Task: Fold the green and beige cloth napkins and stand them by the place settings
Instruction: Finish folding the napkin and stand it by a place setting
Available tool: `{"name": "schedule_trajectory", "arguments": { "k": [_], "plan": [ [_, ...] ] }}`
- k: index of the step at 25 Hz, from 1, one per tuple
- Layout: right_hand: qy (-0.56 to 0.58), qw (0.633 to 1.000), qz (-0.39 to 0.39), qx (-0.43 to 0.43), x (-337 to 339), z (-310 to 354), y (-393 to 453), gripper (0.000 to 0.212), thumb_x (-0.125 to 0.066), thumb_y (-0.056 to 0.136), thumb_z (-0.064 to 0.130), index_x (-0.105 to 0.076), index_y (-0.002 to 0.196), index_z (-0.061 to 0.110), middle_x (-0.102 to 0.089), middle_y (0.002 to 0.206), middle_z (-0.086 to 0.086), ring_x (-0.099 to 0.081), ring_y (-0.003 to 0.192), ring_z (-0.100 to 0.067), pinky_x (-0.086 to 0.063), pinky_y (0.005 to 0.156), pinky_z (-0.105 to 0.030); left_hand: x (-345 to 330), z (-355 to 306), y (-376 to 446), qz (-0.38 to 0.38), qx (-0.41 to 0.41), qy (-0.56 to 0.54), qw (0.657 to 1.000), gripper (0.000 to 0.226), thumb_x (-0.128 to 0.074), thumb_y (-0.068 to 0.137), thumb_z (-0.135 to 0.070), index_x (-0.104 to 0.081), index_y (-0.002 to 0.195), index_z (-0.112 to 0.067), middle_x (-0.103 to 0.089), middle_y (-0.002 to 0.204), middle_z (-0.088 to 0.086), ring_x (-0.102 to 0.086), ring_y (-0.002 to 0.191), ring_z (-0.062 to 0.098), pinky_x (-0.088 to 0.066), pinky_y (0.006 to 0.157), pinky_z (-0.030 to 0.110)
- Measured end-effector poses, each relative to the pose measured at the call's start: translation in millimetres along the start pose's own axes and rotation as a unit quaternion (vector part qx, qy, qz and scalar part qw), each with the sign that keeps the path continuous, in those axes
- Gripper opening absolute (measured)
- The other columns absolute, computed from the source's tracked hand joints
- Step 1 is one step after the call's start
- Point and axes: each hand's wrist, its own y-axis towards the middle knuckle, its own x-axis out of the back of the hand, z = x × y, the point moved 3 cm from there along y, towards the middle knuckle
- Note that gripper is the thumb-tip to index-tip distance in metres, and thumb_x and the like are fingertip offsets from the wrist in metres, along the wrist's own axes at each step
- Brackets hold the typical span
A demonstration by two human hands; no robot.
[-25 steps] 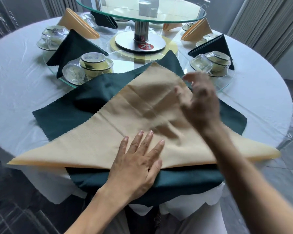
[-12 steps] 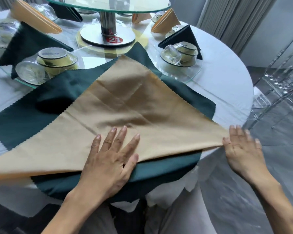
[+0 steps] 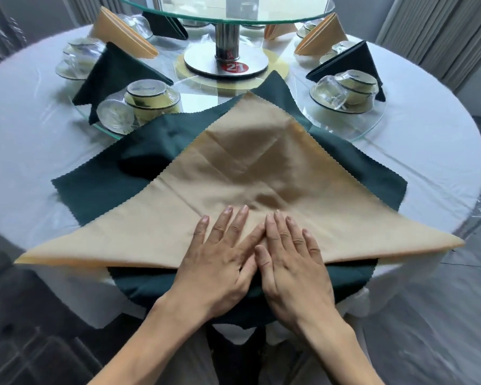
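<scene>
Round table (image 3: 25,140) in white cloth. On its near edge, green napkin (image 3: 100,187) spread flat — beige napkin (image 3: 233,179) folded to a triangle on top. Left hand (image 3: 220,262) and right hand (image 3: 292,268) side by side, fingers straight, pressing the beige fold, gripping nothing.

- Counter (image 3: 25,140): round, draped in a white cloth.
- Glass turntable (image 3: 225,15): at 12 o'clock, raised on a metal post (image 3: 227,40) whose base bears a red tag (image 3: 236,67) reading 21.
- Upturned cup (image 3: 150,96) with glass (image 3: 115,115): at 10 o'clock.
- Matching cup (image 3: 356,86) with glass (image 3: 326,91): at 2 o'clock.
- Curtains (image 3: 439,37): far right.
</scene>
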Motion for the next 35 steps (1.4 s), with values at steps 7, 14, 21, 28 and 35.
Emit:
{"name": "schedule_trajectory", "arguments": {
  "k": [7, 14, 21, 28, 35],
  "plan": [
    [-0.041, 0.999, 0.032, -0.001, 0, 1, -1, 0.076, 0.023, 0.078, 0.056, 0.025, 0.149, 0.028, 0.032, 0.155, 0.011, 0.030, 0.142, -0.008, 0.021, 0.114, -0.031, 13, 122, -47, -0.016, 0.026, 0.034, 0.999, 0.070, 0.028, 0.075, -0.078, 0.021, 0.142, -0.057, 0.030, 0.155, -0.020, 0.029, 0.145, 0.004, 0.016, 0.119, 0.030],
    [-0.046, 0.998, 0.035, 0.010, 0, 7, -1, 0.077, 0.027, 0.074, 0.056, 0.029, 0.146, 0.028, 0.035, 0.152, 0.012, 0.031, 0.140, -0.005, 0.018, 0.116, -0.030, 42, 243, -132, -0.057, 0.045, -0.098, 0.992, 0.059, -0.050, 0.092, -0.060, -0.034, 0.148, -0.048, -0.024, 0.160, -0.020, -0.018, 0.150, 0.006, -0.009, 0.122, 0.028],
    [-0.043, 0.997, 0.059, -0.001, 4, 8, 1, 0.065, 0.026, 0.085, 0.051, 0.032, 0.146, 0.029, 0.042, 0.149, 0.012, 0.034, 0.140, -0.007, 0.018, 0.118, -0.032, 70, 255, -124, -0.117, 0.116, -0.339, 0.926, 0.067, -0.062, 0.074, 0.024, -0.079, 0.093, -0.038, -0.070, 0.119, -0.014, -0.059, 0.123, 0.010, -0.044, 0.104, 0.021],
    [0.034, 0.996, -0.047, 0.070, 2, 35, -10, 0.072, -0.025, 0.087, 0.067, -0.047, 0.143, 0.027, -0.041, 0.152, 0.003, -0.036, 0.139, -0.023, -0.022, 0.112, -0.045, 108, 227, -94, -0.243, 0.000, -0.545, 0.803, 0.011, -0.080, 0.079, -0.033, -0.077, 0.085, -0.024, -0.074, 0.109, 0.007, -0.067, 0.103, 0.024, -0.051, 0.093, 0.032],
    [0.071, 0.978, -0.182, 0.073, 5, 93, -6, 0.011, -0.054, 0.080, 0.031, -0.061, 0.081, 0.023, -0.058, 0.081, 0.004, -0.053, 0.074, -0.025, -0.034, 0.068, -0.038, 164, 166, -37, -0.239, -0.064, -0.550, 0.798, 0.018, -0.076, 0.080, -0.038, -0.076, 0.088, -0.022, -0.075, 0.097, 0.005, -0.067, 0.095, 0.023, -0.049, 0.095, 0.038]
  ]
}}
